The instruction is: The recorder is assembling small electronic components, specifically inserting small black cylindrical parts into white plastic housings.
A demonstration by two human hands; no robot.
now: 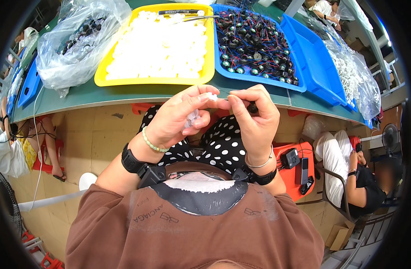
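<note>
Watching from my remote post, I log the left hand [181,110] half closed; thumb and index finger pinch a small white piece [212,97], while the lower fingers curl around several translucent pieces [193,118] in the palm; the right hand [255,117] sits just beside it at 3 o'clock, nearly closed, thumb tip against index finger, a dark round part [252,107] tucked in its curl; between the two hands the detail is too fine for me to tell whether a wire meets the white piece; both hands are held up before the near edge of the green table [93,97].

From the hands I note, at 11 o'clock, a yellow tray [156,82] heaped with white pieces [156,45], tweezers [198,18] and a black marker [181,12] across its far end; at 1 o'clock, a blue tray [277,84] of tangled wired components [255,42]; at 2 o'clock, a second blue tray [315,60] touching the first; at 10 o'clock, a clear bag [57,69] with dark parts inside; at 4 o'clock, a seated co-worker [365,193] in a black top.
</note>
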